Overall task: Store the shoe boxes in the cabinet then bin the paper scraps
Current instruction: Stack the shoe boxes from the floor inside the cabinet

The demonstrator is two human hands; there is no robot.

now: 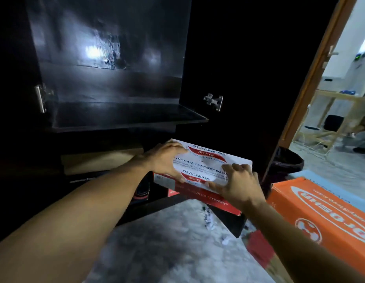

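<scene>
White-and-red shoe box (206,170) held lid-up at the mouth of the dark cabinet (116,88), below its bare upper shelf (126,117), low near the floor. Left hand (167,160) flat on the lid, fingers wrapped over the far left corner; right hand (236,182) clamped on the near right edge. Both hands closed on the box, not spread free. Long axis runs diagonally, far-left to near-right; printed text reads upside down from the wearer, so the far short end points into the cabinet. Step in hand, judged: storing boxes, this one going into the lower compartment. Next move likely needs the box squared to the opening and pushed in level; cannot tell how much room is inside, too dark. Orange box (324,219) sits right of the cabinet, not yet stored. Paper scraps (209,220) on the floor in front of the cabinet; dark bin (287,160) just right of the cabinet.
</scene>
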